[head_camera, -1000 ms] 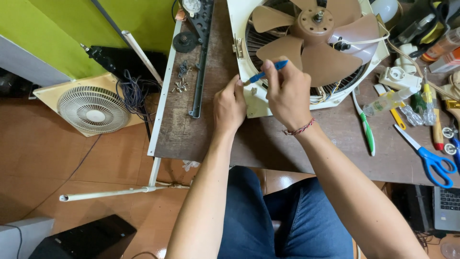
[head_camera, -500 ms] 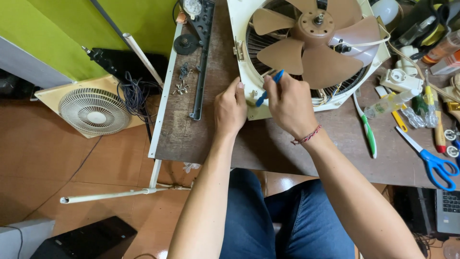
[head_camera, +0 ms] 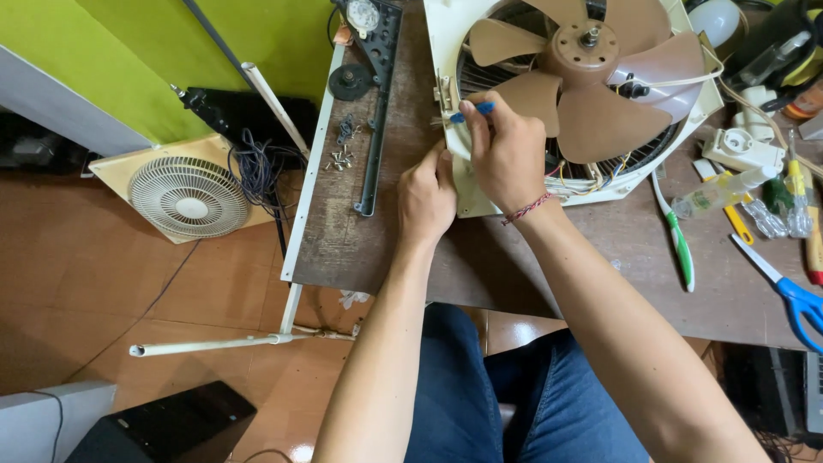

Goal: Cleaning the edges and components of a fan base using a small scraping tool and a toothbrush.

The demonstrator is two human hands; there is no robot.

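A cream box fan housing (head_camera: 470,190) with tan blades (head_camera: 600,120) lies flat on the wooden workbench (head_camera: 377,240). My right hand (head_camera: 506,154) grips a small blue-handled tool (head_camera: 473,110), its tip at a bracket on the housing's left edge. My left hand (head_camera: 427,195) pinches the housing's left rim just below that spot, fingers closed on the frame. Loose wires show inside the housing under my right wrist.
Several screws (head_camera: 341,158) and a long black panel (head_camera: 374,129) lie left of the fan. A green-handled tool (head_camera: 679,242), blue scissors (head_camera: 797,300) and more tools sit at the right. A second fan (head_camera: 190,197) rests on the floor at the left.
My right hand with the blue tool has slid left and up along the housing's edge to the bracket. My left hand has kept its hold on the rim.
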